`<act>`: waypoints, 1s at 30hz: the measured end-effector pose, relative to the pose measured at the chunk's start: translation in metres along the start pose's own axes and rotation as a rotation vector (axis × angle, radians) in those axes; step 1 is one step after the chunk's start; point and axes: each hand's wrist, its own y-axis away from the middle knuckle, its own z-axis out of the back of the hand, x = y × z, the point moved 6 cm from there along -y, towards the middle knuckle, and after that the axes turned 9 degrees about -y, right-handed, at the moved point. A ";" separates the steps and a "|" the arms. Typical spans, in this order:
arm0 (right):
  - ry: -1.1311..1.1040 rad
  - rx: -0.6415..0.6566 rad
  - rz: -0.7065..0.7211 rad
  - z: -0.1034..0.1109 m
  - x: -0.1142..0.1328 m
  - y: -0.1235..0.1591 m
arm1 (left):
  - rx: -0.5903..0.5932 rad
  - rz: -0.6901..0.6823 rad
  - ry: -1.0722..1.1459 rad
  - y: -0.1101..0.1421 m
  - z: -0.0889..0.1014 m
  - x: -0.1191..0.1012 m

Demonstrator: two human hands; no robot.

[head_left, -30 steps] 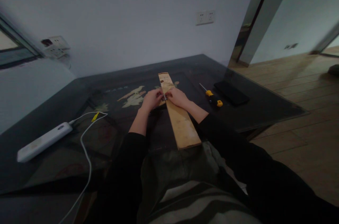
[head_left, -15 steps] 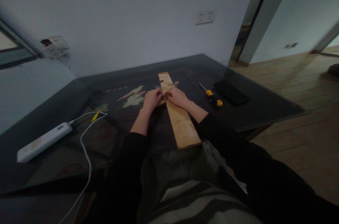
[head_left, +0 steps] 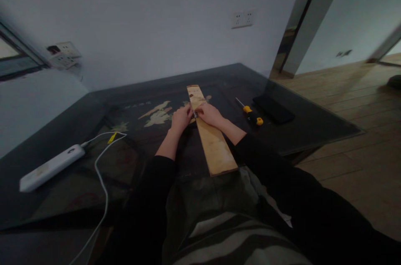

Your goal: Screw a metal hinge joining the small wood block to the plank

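A long pale wooden plank [head_left: 213, 144] lies on the dark glass table [head_left: 313, 127], running away from me. My left hand [head_left: 181, 117] and my right hand [head_left: 210, 114] meet over the plank's middle, fingers curled. Between their fingertips sits a small metal part [head_left: 194, 114], too small to name. Both hands pinch it against the wood.
A screwdriver with a yellow and black handle [head_left: 251, 115] lies right of the plank, beside a black phone [head_left: 273, 109]. A white power bank [head_left: 52, 167] with a white cable [head_left: 102, 181] sits at the left. The table's right edge borders wooden floor. Wall sockets are behind.
My left hand has shifted slightly forward along the plank; otherwise the hands stay together on the small metal part.
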 end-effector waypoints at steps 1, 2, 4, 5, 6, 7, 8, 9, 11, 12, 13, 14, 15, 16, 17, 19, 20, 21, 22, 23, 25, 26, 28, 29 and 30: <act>-0.002 -0.005 -0.003 0.000 -0.001 0.000 | -0.002 0.007 -0.002 0.000 0.000 0.000; -0.002 -0.008 -0.005 0.000 -0.001 0.000 | -0.003 0.014 -0.002 0.000 0.000 0.000; 0.002 -0.006 -0.003 -0.001 -0.001 0.000 | -0.004 0.026 0.002 -0.001 -0.001 0.001; 0.004 -0.004 -0.001 -0.001 -0.001 0.000 | -0.006 0.031 0.007 -0.002 -0.001 0.002; 0.003 -0.003 0.000 -0.001 -0.001 0.000 | -0.008 0.032 0.017 -0.002 -0.002 0.002; 0.000 0.000 0.001 -0.001 -0.001 0.000 | -0.009 0.027 0.029 -0.003 -0.002 0.003; -0.005 0.002 -0.001 0.000 0.000 0.000 | -0.008 0.017 0.043 -0.004 -0.002 0.003; -0.011 0.002 -0.006 0.001 0.000 0.001 | -0.005 0.001 0.056 -0.004 -0.002 0.004; -0.022 0.001 -0.013 0.002 0.002 0.001 | 0.016 -0.038 0.071 -0.005 -0.001 0.004; -0.026 0.003 -0.015 0.003 0.002 0.002 | 0.030 -0.053 0.070 -0.005 -0.001 0.004; -0.029 0.005 -0.015 0.003 0.003 0.002 | 0.043 -0.064 0.066 -0.005 0.000 0.004; -0.029 0.008 -0.016 0.003 0.004 0.002 | 0.053 -0.070 0.063 -0.005 0.000 0.004; -0.025 0.011 -0.015 0.004 0.004 0.002 | 0.059 -0.072 0.060 -0.006 0.000 0.005; -0.020 0.014 -0.015 0.003 0.004 0.002 | 0.059 -0.070 0.058 -0.006 0.001 0.005; -0.013 0.014 -0.015 0.003 0.004 0.002 | 0.053 -0.066 0.056 -0.006 0.001 0.005; -0.003 0.012 -0.016 0.003 0.003 0.002 | 0.030 -0.048 0.054 -0.005 0.002 0.005; -0.001 0.010 -0.015 0.003 0.003 0.002 | 0.015 -0.033 0.052 -0.005 0.002 0.006; 0.000 0.007 -0.013 0.003 0.003 0.002 | 0.001 -0.016 0.050 -0.005 0.002 0.006; 0.000 0.005 -0.009 0.002 0.003 0.001 | -0.012 -0.001 0.054 -0.004 0.002 0.007; -0.001 0.004 -0.006 0.002 0.002 0.001 | -0.024 0.016 0.063 -0.004 0.002 0.008; -0.004 0.007 0.000 0.000 0.002 0.001 | -0.043 0.047 0.102 -0.004 0.001 0.009; -0.006 0.008 0.001 0.000 0.002 0.000 | -0.054 0.062 0.130 -0.004 0.000 0.011; -0.012 0.010 0.001 0.000 0.001 0.000 | -0.086 0.092 0.201 -0.006 -0.001 0.014; -0.014 0.009 0.001 0.000 0.001 0.000 | -0.104 0.109 0.244 -0.008 -0.002 0.017; -0.015 0.008 0.004 0.000 0.002 0.000 | -0.120 0.128 0.295 -0.010 -0.003 0.021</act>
